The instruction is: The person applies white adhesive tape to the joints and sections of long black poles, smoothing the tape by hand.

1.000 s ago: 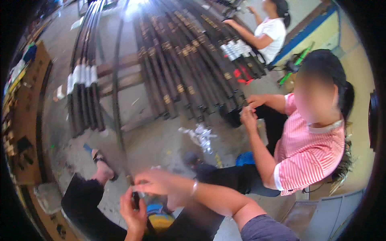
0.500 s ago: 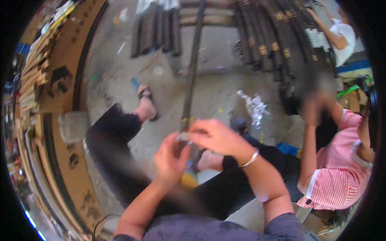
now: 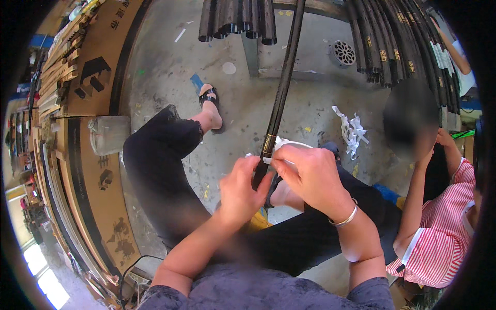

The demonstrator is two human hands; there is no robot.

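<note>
A long black pole [image 3: 283, 94] with gold markings near its low end slopes from the upper middle down to my hands. My left hand [image 3: 241, 188] is closed around that end, with the thumb in front. A narrow piece of white tape [image 3: 267, 160] lies across the pole just above the left thumb. My right hand [image 3: 310, 173] pinches this tape between thumb and forefinger at the pole's right side. More white strip [image 3: 294, 143] curves out behind the right hand. The pole's lowest end is partly hidden by my left hand.
Several black tubes [image 3: 240, 23] lie ahead, more with gold markings [image 3: 385, 51] at the far right. Crumpled white strips [image 3: 354, 133] lie on the floor near a round drain cover [image 3: 343, 53]. Cardboard boxes [image 3: 98, 188] line the left. A person in a striped shirt [image 3: 439, 235] sits close at right.
The view has shifted, and the pole and both hands now appear farther right. The pole leans more to the right. White strip now shows behind my right hand; the earlier frame is blurred.
</note>
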